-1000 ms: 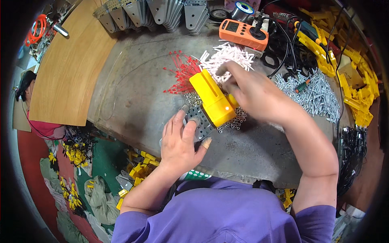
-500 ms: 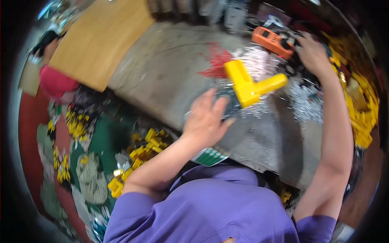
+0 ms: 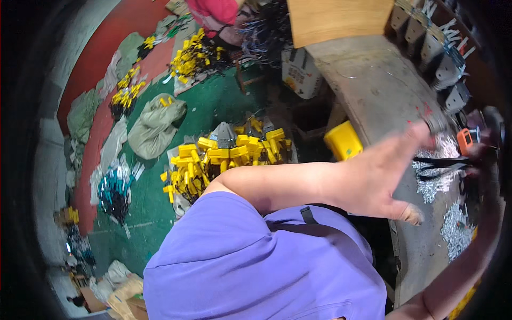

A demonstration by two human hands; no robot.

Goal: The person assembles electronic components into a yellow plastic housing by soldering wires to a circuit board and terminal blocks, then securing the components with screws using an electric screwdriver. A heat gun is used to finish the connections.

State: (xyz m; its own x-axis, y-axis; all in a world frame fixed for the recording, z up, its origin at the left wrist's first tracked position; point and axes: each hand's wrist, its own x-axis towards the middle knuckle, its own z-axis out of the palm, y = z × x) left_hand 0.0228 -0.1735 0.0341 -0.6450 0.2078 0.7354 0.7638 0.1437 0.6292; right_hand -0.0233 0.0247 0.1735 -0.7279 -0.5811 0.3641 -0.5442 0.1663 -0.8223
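My left hand (image 3: 373,173) reaches over the workbench's near edge, blurred, its fingers spread and thumb apart. Just beyond its wrist, at the bench edge, is a yellow plastic part (image 3: 344,141); the hand partly covers it, and I cannot tell whether they touch. At the far right, my right hand (image 3: 484,157) is dark and smeared. Black strips (image 3: 442,164) run leftward from its fingers, which look closed on their ends. An orange tool (image 3: 465,141) sits just beyond that hand. Under the strips lie pale pink pins (image 3: 447,178) and silver screws (image 3: 426,189).
More silver screws (image 3: 456,229) lie on the grey workbench (image 3: 368,80). Grey metal bins (image 3: 453,69) line its back, beside a wooden board (image 3: 341,21). Yellow parts (image 3: 229,154) are heaped on the green floor left of me. A person in pink (image 3: 216,10) is beyond.
My view has swung left. The yellow part has gone from the middle of the bench to its near edge, by my left hand. Black strips now show at my right hand.
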